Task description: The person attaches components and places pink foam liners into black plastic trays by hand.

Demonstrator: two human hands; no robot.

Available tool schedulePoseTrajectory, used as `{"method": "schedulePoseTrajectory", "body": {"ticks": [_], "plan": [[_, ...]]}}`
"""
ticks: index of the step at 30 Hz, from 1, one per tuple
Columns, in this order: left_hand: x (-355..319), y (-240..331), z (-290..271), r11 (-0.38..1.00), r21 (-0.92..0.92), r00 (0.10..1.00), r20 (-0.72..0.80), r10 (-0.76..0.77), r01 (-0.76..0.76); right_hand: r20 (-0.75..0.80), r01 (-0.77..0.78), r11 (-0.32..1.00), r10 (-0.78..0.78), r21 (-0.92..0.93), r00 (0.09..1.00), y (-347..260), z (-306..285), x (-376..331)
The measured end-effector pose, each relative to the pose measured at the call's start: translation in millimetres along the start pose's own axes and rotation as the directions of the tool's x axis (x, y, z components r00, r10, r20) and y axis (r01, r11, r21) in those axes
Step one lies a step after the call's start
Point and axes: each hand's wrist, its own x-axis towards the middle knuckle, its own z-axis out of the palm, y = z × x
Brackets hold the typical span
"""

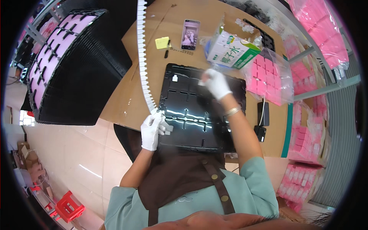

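Nearest us: teal sleeves and a brown apron (180, 180) at 6 o'clock, forearms rising from there. On the floor at 7 o'clock, a red plastic stool (69, 207).

Our left hand (152, 130), in a white glove, sits just left of centre, fingers closed around the lower end of a long white strip of small pieces (142, 57). The strip curves up from the hand toward 12 o'clock, lying across the brown table (122, 103). A couple of loose white pieces sit at the hand's right edge; we cannot tell whether it grips them too.

Just right of that hand lies the black moulded tray (184, 115), dead centre on the table, shallow compartments mostly bare, one small white piece (174, 78) in its upper-left pocket.

Our right hand (216, 82), also white-gloved, reaches over the tray's upper right, fingers pinched on a small white piece (201, 82) held over or at a pocket; contact with the tray we cannot tell. A metal bangle (232, 111) is on that wrist.

At 3 o'clock beside the tray: a black adapter with a white cable (263, 115).

Further out at 1 o'clock: a clear bag of pink blocks (268, 76), and a green-and-white carton (230, 50) in plastic wrap. At 12 o'clock: a phone (190, 34) with lit screen, a yellow sticky pad (162, 42), a dark pen beside it.

At 10 o'clock, well apart: a tall stack of black trays (80, 76), top one showing pink pieces. Far right, 2 to 4 o'clock: shelving with more pink packs (306, 138).
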Motion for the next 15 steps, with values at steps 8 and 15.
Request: {"method": "schedulePoseTrajectory", "body": {"ticks": [8, 15], "plan": [[-9.3, 14.2, -40.5, 0.997, 0.032, 0.989, -0.127, 0.078, -0.075, 0.236, 0.106, 0.892, 0.0, -0.44, 0.972, -23.6, 91.0, 65.8], [-5.1, -6.6, -69.3, 0.998, 0.054, 0.981, -0.189, 0.033, -0.024, 0.215, 0.1, 0.973, -0.053, -0.21, 0.975, -10.4, 91.2, 62.5]]}}
